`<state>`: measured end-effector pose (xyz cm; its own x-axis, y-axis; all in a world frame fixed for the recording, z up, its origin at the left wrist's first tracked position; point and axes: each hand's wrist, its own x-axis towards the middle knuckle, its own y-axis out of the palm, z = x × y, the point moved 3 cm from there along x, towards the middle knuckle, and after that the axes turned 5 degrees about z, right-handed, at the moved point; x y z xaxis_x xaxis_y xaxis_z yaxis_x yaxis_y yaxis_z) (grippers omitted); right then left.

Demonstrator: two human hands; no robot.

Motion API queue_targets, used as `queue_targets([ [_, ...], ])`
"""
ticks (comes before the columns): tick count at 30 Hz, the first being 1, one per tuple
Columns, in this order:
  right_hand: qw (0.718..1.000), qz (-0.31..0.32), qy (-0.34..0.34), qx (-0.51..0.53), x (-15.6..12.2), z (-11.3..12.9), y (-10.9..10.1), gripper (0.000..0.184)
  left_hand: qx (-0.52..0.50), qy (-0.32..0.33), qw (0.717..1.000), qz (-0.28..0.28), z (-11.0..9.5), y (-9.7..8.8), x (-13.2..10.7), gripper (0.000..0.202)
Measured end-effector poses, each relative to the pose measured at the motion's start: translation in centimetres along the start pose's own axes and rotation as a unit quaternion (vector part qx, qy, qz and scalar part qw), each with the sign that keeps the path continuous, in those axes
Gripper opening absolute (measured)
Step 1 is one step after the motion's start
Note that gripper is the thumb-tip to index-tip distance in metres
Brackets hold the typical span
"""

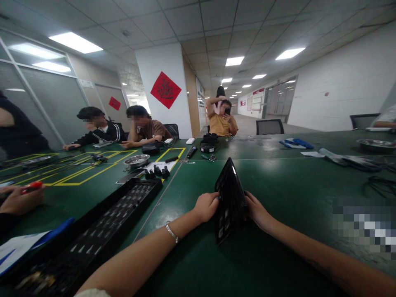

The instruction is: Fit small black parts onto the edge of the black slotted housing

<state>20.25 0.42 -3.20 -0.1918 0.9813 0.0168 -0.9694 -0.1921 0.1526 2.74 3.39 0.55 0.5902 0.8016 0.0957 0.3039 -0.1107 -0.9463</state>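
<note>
A flat black panel [230, 210] with rows of light-edged square shapes on its face stands tilted on edge between my hands, above the green table. My left hand [206, 207], a silver bangle on its wrist, has its fingers curled at the panel's left side, with the thumb against the face. A small dark spot shows at that thumb tip; I cannot make out what it is. From the right, my right hand [256, 210] grips the panel's other edge, its fingers partly hidden behind it.
Left of my arm lies a long black tray [123, 218] with rows of slots and small parts at its near end. Black cylindrical pieces [157, 172] and a metal bowl [137, 160] stand beyond it. A co-worker's hand [26, 198] holds something red. Other people sit around the green table [192, 255].
</note>
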Motion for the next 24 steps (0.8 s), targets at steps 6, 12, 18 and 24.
queue_targets([
  [6,1.0,0.006,0.0,0.002,-0.05,0.21,0.09,0.038,-0.015,0.002,1.0,-0.011,-0.02,0.04,0.06,0.046],
  [12,1.0,0.004,0.0,0.001,-0.05,0.21,0.12,0.036,-0.001,0.01,1.0,-0.008,0.05,0.1,0.14,0.038],
  [18,1.0,0.009,-0.001,0.003,0.16,-0.26,-0.12,0.035,0.013,0.002,1.0,-0.001,-0.13,-0.07,0.02,0.031],
  [24,1.0,-0.002,-0.001,0.003,0.1,-0.11,0.06,0.04,0.017,0.003,1.0,-0.006,-0.02,0.1,0.04,0.031],
])
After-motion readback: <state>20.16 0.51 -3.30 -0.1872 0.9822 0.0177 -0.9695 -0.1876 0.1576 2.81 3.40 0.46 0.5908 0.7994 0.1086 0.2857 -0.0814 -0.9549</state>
